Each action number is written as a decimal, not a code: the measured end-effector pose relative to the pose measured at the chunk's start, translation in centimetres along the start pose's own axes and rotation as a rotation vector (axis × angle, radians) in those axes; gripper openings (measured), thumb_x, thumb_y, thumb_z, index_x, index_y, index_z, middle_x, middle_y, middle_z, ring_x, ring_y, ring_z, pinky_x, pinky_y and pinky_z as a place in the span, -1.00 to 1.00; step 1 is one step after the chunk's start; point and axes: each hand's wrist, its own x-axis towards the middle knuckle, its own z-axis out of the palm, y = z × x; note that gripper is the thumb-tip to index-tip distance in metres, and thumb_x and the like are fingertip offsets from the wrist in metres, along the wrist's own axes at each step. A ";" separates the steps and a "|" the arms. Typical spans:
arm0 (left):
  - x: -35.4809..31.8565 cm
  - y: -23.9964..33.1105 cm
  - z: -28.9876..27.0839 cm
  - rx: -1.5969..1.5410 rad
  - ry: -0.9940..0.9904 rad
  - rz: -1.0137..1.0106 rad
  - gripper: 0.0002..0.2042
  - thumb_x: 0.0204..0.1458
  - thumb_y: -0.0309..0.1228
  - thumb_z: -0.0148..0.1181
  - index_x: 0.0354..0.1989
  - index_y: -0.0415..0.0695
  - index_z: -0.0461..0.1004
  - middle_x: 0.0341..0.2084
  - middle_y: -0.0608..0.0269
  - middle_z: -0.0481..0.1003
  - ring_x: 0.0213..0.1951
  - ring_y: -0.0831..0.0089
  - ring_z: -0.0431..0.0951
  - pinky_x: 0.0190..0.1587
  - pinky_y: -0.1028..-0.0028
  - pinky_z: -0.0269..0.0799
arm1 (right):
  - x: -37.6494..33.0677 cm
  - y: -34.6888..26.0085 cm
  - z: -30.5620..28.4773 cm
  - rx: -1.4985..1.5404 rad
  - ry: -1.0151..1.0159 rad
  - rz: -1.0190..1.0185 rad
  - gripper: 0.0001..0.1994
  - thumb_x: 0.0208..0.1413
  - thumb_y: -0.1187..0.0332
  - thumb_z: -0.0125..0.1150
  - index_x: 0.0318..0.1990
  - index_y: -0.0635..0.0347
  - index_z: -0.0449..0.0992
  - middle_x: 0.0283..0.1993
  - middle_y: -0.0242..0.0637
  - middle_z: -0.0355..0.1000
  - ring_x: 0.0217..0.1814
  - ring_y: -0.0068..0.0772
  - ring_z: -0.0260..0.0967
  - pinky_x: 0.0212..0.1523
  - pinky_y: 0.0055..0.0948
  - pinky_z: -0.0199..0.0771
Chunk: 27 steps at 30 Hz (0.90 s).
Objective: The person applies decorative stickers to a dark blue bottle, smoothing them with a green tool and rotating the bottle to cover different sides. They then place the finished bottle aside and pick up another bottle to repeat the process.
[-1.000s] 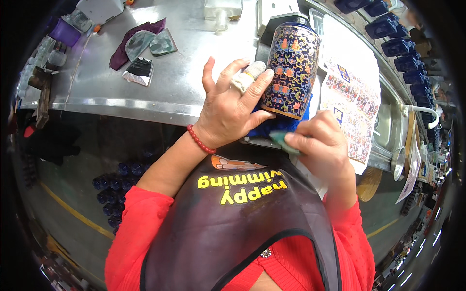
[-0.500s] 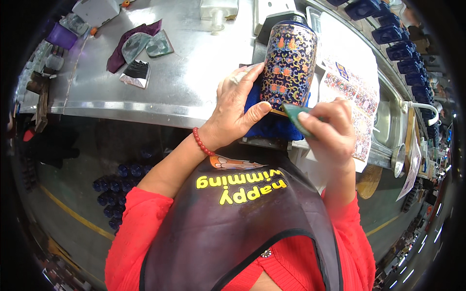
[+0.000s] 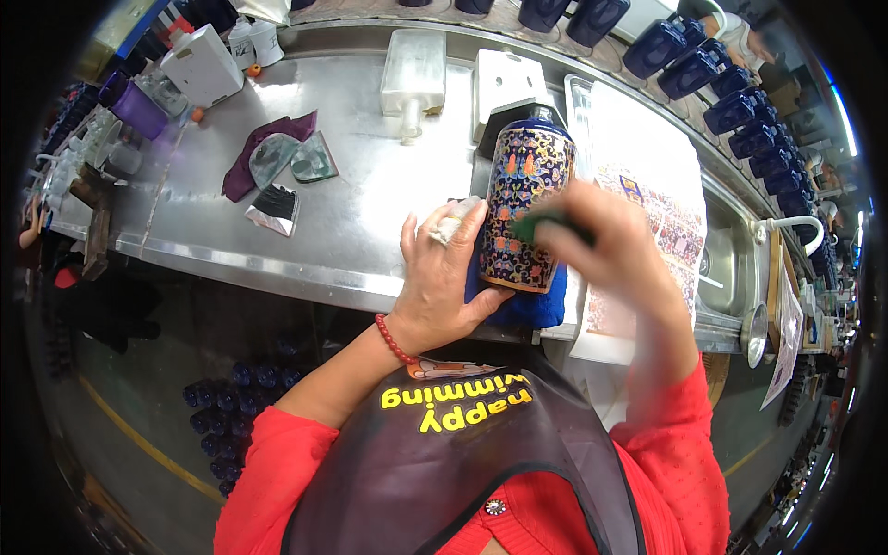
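A dark blue bottle (image 3: 525,176) with a colourful floral pattern lies tilted on a blue cloth (image 3: 546,309), its neck pointing away from me. My left hand (image 3: 437,282) steadies it, fingers along its left side and thumb at its base; a white wrap covers one finger. In my right hand (image 3: 606,231), partly smeared by motion, is a flat green scraper (image 3: 548,225), held against or just over the bottle's lower middle. The scraper's contact edge is blurred.
On the steel table (image 3: 342,92) lie a purple cloth (image 3: 245,176) and flat greenish pieces (image 3: 314,159). A clear bottle (image 3: 413,74) stands farther back. Patterned sheets (image 3: 638,222) lie on the right, beside a sink (image 3: 726,268). Several blue bottles (image 3: 657,46) line the back.
My right hand has carried the green scraper from the bottle's base up to its lower middle. The left hand stays at the bottle. The whole view has shifted, showing more of the table's back.
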 end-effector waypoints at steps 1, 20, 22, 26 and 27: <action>0.1 0.1 0.1 0.013 -0.006 -0.008 -0.05 -0.02 -0.01 0.38 0.47 -0.24 0.06 0.34 -0.05 0.24 0.39 -0.04 0.13 0.43 -0.19 -0.33 | 0.7 0.2 -0.2 -0.053 0.151 0.130 -0.79 0.03 0.48 0.41 -0.14 0.18 0.62 -0.38 -0.26 0.46 -0.36 -0.16 0.46 -0.37 -0.29 0.47; 2.3 -1.0 0.0 -0.062 -0.061 0.123 0.19 0.00 0.50 -0.02 0.53 -0.31 -0.14 0.35 -0.31 0.14 0.38 -0.23 0.02 0.34 -0.33 -0.30 | -3.4 4.7 -0.3 0.097 0.384 0.227 -0.70 0.11 0.58 0.31 0.02 0.31 0.55 -0.20 -0.12 0.56 -0.22 -0.25 0.54 -0.19 -0.38 0.51; 2.7 -1.4 0.1 -0.095 -0.072 0.122 0.19 0.02 0.50 -0.06 0.53 -0.31 -0.16 0.37 -0.31 0.12 0.38 -0.25 0.02 0.35 -0.33 -0.30 | -3.8 5.8 0.8 -0.190 0.400 0.064 -0.58 0.11 0.68 0.21 0.16 0.32 0.49 0.02 0.04 0.53 0.02 -0.06 0.53 0.06 -0.26 0.51; 4.1 -1.5 0.3 -0.179 -0.060 0.115 0.18 0.04 0.51 -0.11 0.53 -0.32 -0.17 0.41 -0.29 0.08 0.39 -0.30 0.01 0.37 -0.32 -0.34 | -4.0 6.0 2.4 -0.427 0.260 0.019 -0.40 0.02 0.72 0.22 0.28 0.15 0.47 0.30 0.12 0.35 0.23 0.17 0.38 0.25 -0.07 0.39; 4.5 -1.4 0.3 -0.189 -0.071 0.105 0.18 0.04 0.51 -0.11 0.53 -0.32 -0.17 0.42 -0.28 0.07 0.40 -0.31 0.00 0.37 -0.32 -0.36 | -3.9 5.7 2.6 -0.429 0.231 0.032 -0.40 0.02 0.67 0.26 0.28 0.12 0.47 0.32 0.12 0.32 0.25 0.17 0.36 0.25 -0.07 0.38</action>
